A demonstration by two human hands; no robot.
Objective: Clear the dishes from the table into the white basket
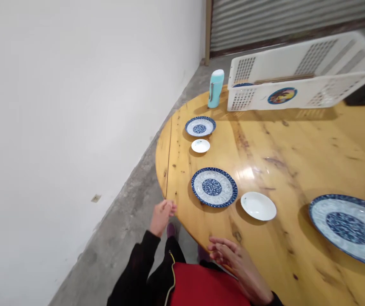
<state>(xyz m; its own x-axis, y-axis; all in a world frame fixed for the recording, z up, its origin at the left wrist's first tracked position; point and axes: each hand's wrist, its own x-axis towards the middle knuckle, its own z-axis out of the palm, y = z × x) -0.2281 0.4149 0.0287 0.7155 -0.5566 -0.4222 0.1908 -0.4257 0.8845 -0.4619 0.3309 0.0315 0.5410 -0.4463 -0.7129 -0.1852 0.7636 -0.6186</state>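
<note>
My left hand [162, 216] hovers by the table's left edge, its fingers loosely bent and nothing seen in them. My right hand [230, 257] is over the near edge, fingers stretched out and holding nothing. Closest to both is a round plate [214, 187] with a blue patterned rim and centre. To its right sits a small white bowl [258, 206]. Farther back, a second blue-and-white plate [200, 126] lies behind a little white dish [201, 145]. A larger blue-patterned platter [348, 228] rests at the right, cut off by the frame.
A white plastic basket [255, 100] stands at the back of the wooden table [284, 263], with a blue-rimmed plate and long sticks inside. Beside it is an upright turquoise bottle [215, 91]. A dark flat object [364, 97] lies right of the basket. A white wall [74, 106] rises at left.
</note>
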